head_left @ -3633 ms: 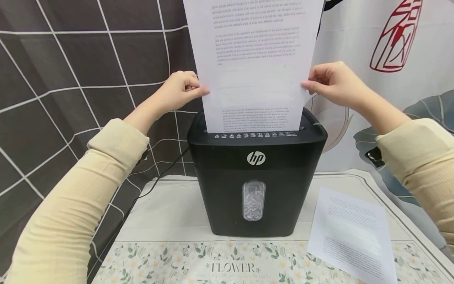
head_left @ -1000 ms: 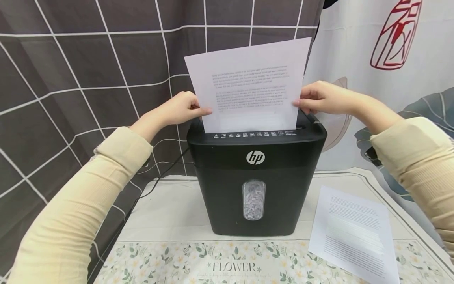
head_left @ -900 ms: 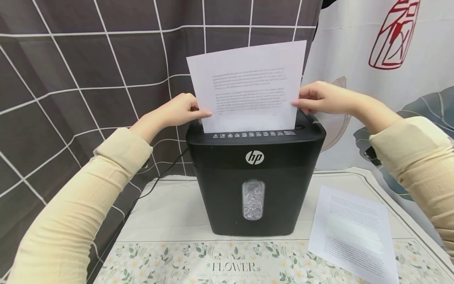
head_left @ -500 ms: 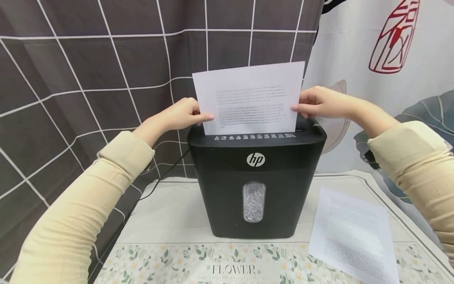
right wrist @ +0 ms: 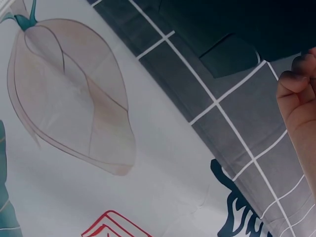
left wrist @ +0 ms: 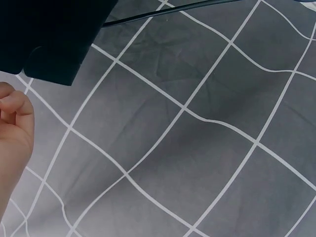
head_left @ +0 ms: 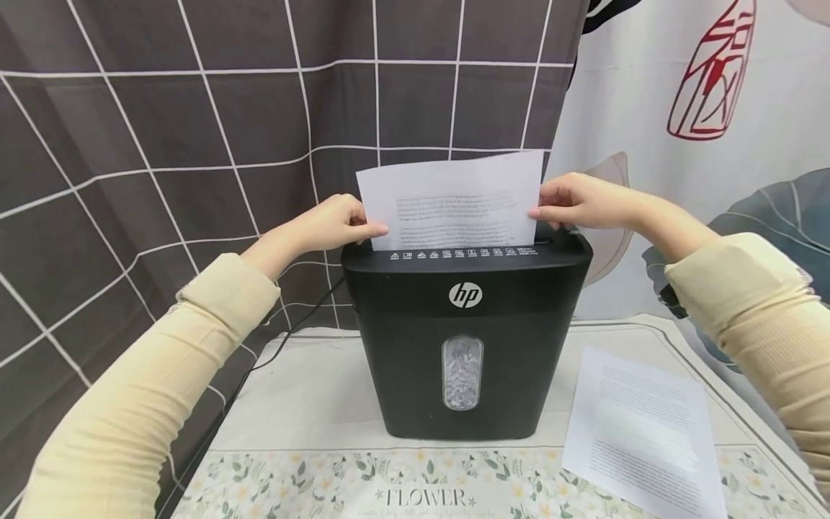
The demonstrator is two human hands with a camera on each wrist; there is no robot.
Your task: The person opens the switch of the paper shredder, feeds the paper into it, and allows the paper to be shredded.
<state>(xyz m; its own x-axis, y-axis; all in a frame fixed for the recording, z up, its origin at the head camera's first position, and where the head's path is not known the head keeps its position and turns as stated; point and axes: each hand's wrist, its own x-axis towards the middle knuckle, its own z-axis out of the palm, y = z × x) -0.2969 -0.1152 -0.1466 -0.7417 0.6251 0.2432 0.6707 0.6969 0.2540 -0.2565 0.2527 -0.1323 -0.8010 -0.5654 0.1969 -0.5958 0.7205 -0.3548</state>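
Note:
A printed sheet of paper [head_left: 454,194] stands upright in the top slot of a black HP paper shredder [head_left: 415,346], its lower part hidden inside. My left hand [head_left: 337,222] pinches the sheet's left edge between thumb and fingers, just above the slot. On the other side my right hand [head_left: 586,202] pinches the right edge at a similar height. Paper shreds show through the shredder's clear window [head_left: 462,373]. Each wrist view catches only part of its hand beside the dark shredder body; the sheet is out of sight there.
Another printed sheet [head_left: 645,432] lies on the table [head_left: 298,404] right of the shredder. A black power cord [head_left: 285,339] runs off to the left. Behind hang a dark grid-patterned curtain [head_left: 194,144] and a white patterned one [head_left: 622,94].
The sheet has sunk steadily into the shredder, so much less of it sticks out. Both hands have come down with it, still holding its edges. The sheet on the table stays put.

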